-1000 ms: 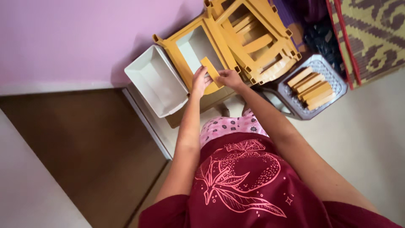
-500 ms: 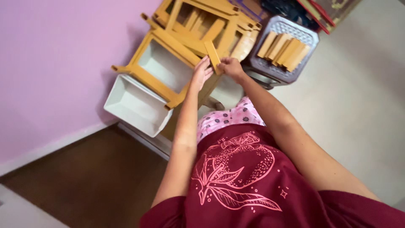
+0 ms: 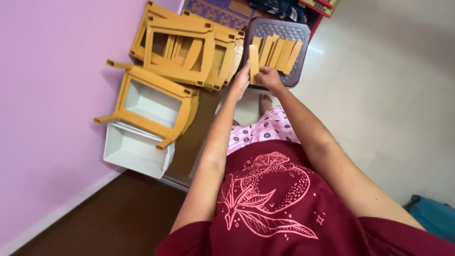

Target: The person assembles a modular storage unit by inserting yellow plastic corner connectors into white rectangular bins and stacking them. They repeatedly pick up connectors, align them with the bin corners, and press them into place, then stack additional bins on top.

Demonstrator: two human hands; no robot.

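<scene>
As we look down, our left hand [image 3: 241, 81] and right hand [image 3: 268, 78] both grasping one yellow slat [image 3: 254, 64], grey basket [image 3: 277, 28] of slats behind, yellow frames [image 3: 180, 47] beside.

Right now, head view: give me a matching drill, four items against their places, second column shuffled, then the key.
Items
1. yellow slat
2. grey stool
3. white drawer
4. yellow frames

Places
A. on the floor by the pink wall, lowest in the picture
B. stacked left of the stool, near the wall
C. held between left hand and right hand
D. at the top, with loose slats lying on its seat

Pairs: 1-C, 2-D, 3-A, 4-B
</scene>
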